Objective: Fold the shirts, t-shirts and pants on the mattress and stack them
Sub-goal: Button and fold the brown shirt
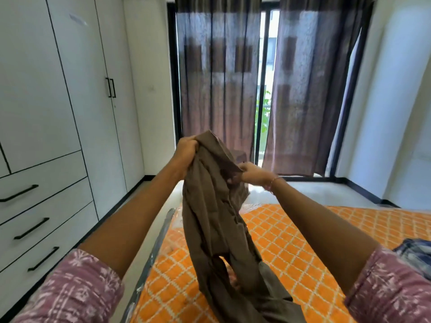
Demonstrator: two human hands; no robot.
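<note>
Olive-brown pants (214, 220) hang in the air in front of me, their legs trailing down onto the orange diamond-patterned mattress (303, 238). My left hand (185, 151) grips the top of the waistband, raised high. My right hand (253, 174) pinches the waistband a little lower and to the right. The cloth is bunched and twisted between the two hands. A blue patterned garment (415, 255) lies at the mattress's right edge, partly cut off by the frame.
White wardrobe doors and drawers (46, 183) with black handles line the left wall. A glass door with dark sheer curtains (219, 85) stands ahead. The mattress's left edge (161, 231) is wrapped in clear plastic, with bare floor (314, 192) beyond.
</note>
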